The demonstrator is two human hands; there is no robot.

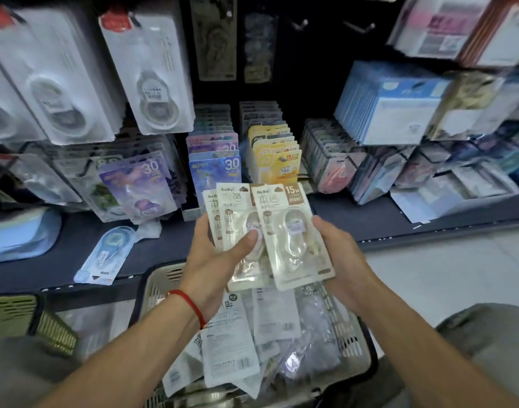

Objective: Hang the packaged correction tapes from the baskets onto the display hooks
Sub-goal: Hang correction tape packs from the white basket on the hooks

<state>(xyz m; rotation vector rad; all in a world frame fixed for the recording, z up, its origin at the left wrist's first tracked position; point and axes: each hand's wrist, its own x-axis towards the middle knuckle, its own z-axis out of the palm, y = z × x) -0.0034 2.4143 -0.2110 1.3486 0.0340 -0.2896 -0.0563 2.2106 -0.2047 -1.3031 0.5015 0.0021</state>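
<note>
Head view: the left hand (220,257) and right hand (337,251) are both gripping a fanned stack of cream packets (267,231) above the basket (352,343). Rear packets are partly hidden; hanging packs (152,69) are looking blurred, and the empty hooks (359,27) are barely showing.

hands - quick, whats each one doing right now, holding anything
Left hand: closed on a fanned stack of cream correction tape packs, thumb on top.
Right hand: closed on the front cream pack of that fan.
</note>
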